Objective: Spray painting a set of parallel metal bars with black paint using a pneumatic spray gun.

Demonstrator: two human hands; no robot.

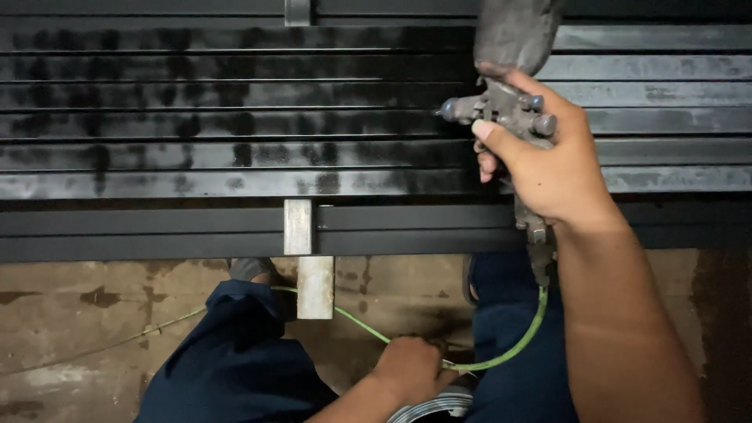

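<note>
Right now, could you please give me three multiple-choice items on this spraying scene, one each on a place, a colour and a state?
1. Where is the left hand?
A. Low down, on the hose
B. On the slats
C. On the gun's cup

2. What colour is the hose?
A. Red
B. Green
C. Blue

3. How does the slatted metal panel look?
A. Evenly white
B. Rusted through
C. Patchily black on the left, barer grey on the right

Answers:
1 A, the left hand grips the hose between the knees.
2 B, it curves green from the spray gun in the right hand.
3 C, dark blotches cover the left slats only.
</note>
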